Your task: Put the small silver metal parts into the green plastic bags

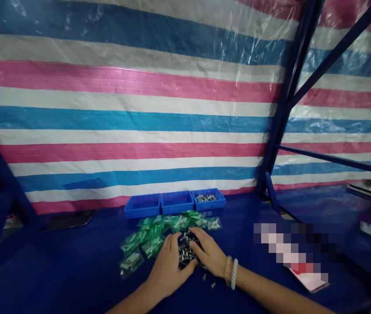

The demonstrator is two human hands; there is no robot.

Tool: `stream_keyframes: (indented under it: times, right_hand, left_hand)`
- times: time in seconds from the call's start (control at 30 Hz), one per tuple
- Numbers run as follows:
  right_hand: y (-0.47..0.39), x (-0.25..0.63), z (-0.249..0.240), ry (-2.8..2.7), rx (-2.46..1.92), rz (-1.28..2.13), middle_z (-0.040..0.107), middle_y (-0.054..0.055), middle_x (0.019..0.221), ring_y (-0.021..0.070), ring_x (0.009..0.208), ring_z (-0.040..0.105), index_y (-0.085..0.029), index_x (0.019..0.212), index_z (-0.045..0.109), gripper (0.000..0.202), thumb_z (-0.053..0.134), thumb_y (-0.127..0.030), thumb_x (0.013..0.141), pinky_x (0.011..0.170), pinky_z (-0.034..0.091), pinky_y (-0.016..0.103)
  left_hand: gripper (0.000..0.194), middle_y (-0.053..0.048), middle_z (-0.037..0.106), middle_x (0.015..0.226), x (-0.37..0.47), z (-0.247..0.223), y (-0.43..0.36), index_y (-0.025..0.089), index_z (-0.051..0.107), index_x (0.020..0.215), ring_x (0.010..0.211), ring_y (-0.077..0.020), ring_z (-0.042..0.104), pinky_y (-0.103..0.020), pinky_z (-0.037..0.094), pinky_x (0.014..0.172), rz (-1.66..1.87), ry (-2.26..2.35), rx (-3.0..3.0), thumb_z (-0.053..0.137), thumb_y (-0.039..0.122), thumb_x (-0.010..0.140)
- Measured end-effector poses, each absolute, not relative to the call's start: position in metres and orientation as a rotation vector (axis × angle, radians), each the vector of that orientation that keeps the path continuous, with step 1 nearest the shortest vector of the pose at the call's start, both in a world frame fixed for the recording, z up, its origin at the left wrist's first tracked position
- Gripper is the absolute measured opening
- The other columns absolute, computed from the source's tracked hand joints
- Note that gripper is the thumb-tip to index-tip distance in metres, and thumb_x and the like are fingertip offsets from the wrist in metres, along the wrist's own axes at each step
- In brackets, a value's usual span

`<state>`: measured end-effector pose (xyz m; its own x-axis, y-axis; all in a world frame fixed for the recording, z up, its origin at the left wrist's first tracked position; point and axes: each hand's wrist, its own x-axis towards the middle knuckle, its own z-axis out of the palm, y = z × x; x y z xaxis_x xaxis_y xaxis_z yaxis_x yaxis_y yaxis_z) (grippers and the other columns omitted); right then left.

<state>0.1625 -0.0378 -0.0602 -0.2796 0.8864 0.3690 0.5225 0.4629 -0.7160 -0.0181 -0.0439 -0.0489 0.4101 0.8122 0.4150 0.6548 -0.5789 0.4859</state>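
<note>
Small shiny metal screws (186, 254) lie heaped between cupped hands (167, 264).

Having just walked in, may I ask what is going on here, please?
A person's left hand and right hand are cupped around a pile of small, screw-like metal pieces on a blue table. A couple of loose pieces lie nearer the camera. Green-and-clear bags lie beyond the hands, and behind them stand three blue trays, the rightmost holding small metal parts.
</note>
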Motion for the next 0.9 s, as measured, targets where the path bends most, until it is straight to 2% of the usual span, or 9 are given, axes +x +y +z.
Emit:
stream_keyframes:
  times: [0.1, 0.2, 0.4, 0.57, 0.7, 0.8, 0.9]
  right_hand:
    - [-0.032, 0.158, -0.061, -1.992, -1.151, 0.601, 0.050, 0.017, 0.138, 0.0263, 0.130, 0.043, -0.011, 0.136, 0.045, 0.046, 0.045, -0.032, 0.095, 0.111, 0.033, 0.045]
    - [-0.032, 0.156, -0.056, -2.028, -1.069, 0.628, 0.054, 0.015, 0.134, 0.0253, 0.125, 0.049, -0.013, 0.135, 0.047, 0.043, 0.044, -0.032, 0.096, 0.108, 0.037, 0.044]
    - [-0.037, 0.159, -0.044, -2.056, -0.879, 0.713, 0.062, 0.010, 0.123, 0.0228, 0.112, 0.058, -0.019, 0.131, 0.050, 0.037, 0.044, -0.030, 0.096, 0.099, 0.045, 0.040]
    - [-0.025, 0.159, -0.050, -1.894, -1.023, 0.636, 0.064, 0.009, 0.116, 0.0225, 0.110, 0.058, -0.020, 0.119, 0.058, 0.029, 0.041, -0.027, 0.096, 0.099, 0.044, 0.041]
    - [-0.019, 0.154, -0.056, -1.898, -1.135, 0.645, 0.062, 0.011, 0.122, 0.0237, 0.115, 0.056, -0.019, 0.122, 0.056, 0.031, 0.042, -0.024, 0.095, 0.103, 0.041, 0.043]
    - [-0.019, 0.150, -0.055, -1.974, -1.075, 0.648, 0.057, 0.013, 0.129, 0.0241, 0.121, 0.051, -0.017, 0.128, 0.052, 0.036, 0.044, -0.022, 0.093, 0.106, 0.038, 0.043]
    - [-0.020, 0.151, -0.051, -2.014, -0.978, 0.678, 0.058, 0.013, 0.127, 0.0234, 0.118, 0.053, -0.016, 0.127, 0.051, 0.035, 0.044, -0.022, 0.093, 0.104, 0.039, 0.042]
  left_hand:
    - [0.061, -0.022, 0.051, 0.129, -0.014, -0.047, -0.039, 0.014, 0.038, 0.126, 0.123, -0.0365, 0.048, -0.056, 0.042, 0.100, 0.918, 1.214, 2.461, 0.065, 0.027, 0.073]
    - [0.065, -0.020, 0.051, 0.130, -0.009, -0.043, -0.039, 0.017, 0.033, 0.127, 0.123, -0.0351, 0.049, -0.056, 0.042, 0.101, 0.899, 1.136, 2.446, 0.064, 0.021, 0.071]
    - [0.047, -0.015, 0.058, 0.114, -0.011, -0.042, -0.048, 0.017, 0.035, 0.120, 0.107, -0.0292, 0.061, -0.047, 0.051, 0.090, 0.935, 1.180, 2.262, 0.057, 0.022, 0.079]
    - [0.044, -0.018, 0.057, 0.115, -0.014, -0.047, -0.040, 0.014, 0.039, 0.115, 0.113, -0.0329, 0.057, -0.052, 0.047, 0.094, 1.002, 1.353, 2.247, 0.058, 0.029, 0.079]
    - [0.044, -0.020, 0.056, 0.114, -0.011, -0.049, -0.029, 0.012, 0.042, 0.114, 0.112, -0.0339, 0.057, -0.052, 0.047, 0.094, 0.981, 1.373, 2.271, 0.058, 0.029, 0.077]
    - [0.045, -0.018, 0.057, 0.112, -0.007, -0.049, -0.026, 0.012, 0.044, 0.113, 0.110, -0.0335, 0.058, -0.052, 0.048, 0.092, 0.982, 1.325, 2.323, 0.059, 0.022, 0.071]
    - [0.045, -0.015, 0.058, 0.111, -0.005, -0.048, -0.031, 0.015, 0.044, 0.113, 0.108, -0.0331, 0.058, -0.052, 0.048, 0.091, 0.981, 1.290, 2.343, 0.060, 0.020, 0.070]
